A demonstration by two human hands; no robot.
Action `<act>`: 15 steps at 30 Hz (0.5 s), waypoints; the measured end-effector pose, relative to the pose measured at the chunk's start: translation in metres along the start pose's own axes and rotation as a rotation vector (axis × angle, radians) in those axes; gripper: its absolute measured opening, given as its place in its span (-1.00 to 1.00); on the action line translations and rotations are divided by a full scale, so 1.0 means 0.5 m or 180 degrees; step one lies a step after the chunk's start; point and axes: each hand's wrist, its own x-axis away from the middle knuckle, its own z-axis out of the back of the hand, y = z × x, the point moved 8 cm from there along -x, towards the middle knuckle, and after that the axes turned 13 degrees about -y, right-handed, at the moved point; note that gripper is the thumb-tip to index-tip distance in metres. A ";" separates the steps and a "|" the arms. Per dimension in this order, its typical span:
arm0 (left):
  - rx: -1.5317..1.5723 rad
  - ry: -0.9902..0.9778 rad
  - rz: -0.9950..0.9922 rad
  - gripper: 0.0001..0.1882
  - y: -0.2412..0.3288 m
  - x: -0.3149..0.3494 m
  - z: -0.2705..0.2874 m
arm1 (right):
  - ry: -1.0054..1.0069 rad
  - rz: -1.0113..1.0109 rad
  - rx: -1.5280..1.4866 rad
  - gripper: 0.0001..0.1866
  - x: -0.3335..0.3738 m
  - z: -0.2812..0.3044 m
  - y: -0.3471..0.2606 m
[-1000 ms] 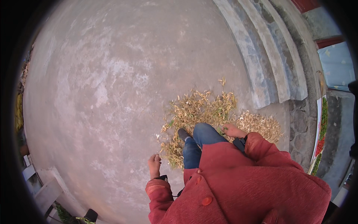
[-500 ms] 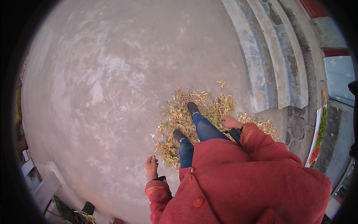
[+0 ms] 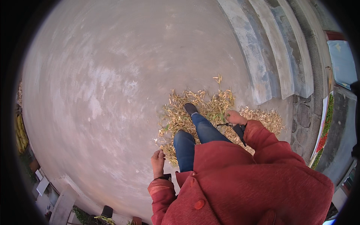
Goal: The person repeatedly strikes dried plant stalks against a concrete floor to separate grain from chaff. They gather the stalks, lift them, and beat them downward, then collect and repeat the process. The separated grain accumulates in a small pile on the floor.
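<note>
Past the left edge of a heap of dry, straw-coloured pods and stalks (image 3: pixel 176 112), my left hand (image 3: pixel 158 162) hangs over the concrete with its fingers curled together. Whether anything is in them cannot be seen. My right hand (image 3: pixel 235 117) is above the heap's right side, fingers closed, with a bit of green showing by the fingertips that I cannot make out. A black strap with a dark flat piece (image 3: pixel 239 133) hangs at my right wrist. My right shoe (image 3: pixel 190 108) stands in the pods; my left foot is hidden below the bent knee.
Concrete steps (image 3: pixel 262 71) rise at the right, by a stone wall (image 3: pixel 301 114). Paler, finer pods (image 3: pixel 272 119) lie beside the heap. A long strip of green and red produce (image 3: pixel 324 137) lies far right. Potted plants (image 3: pixel 107 212) and a low concrete ledge (image 3: pixel 63 204) are at lower left.
My left knee has come up and forward, and the left shoe has gone from sight. Both hands stay closed; the left has risen slightly. The whole view has shifted a little.
</note>
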 end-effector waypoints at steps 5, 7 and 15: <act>-0.0317 -0.0186 0.0069 -0.76 0.032 -0.062 0.004 | 0.0155 -0.0205 -0.0168 -0.86 0.039 -0.039 0.024; -0.0433 -0.0346 0.0024 -0.75 0.054 -0.100 -0.003 | 0.0280 -0.0285 -0.0292 -0.85 0.061 -0.051 0.028; -0.0856 -0.0892 -0.0203 -0.75 0.095 -0.193 -0.042 | 0.0536 -0.0793 -0.1034 -0.82 0.144 -0.177 0.073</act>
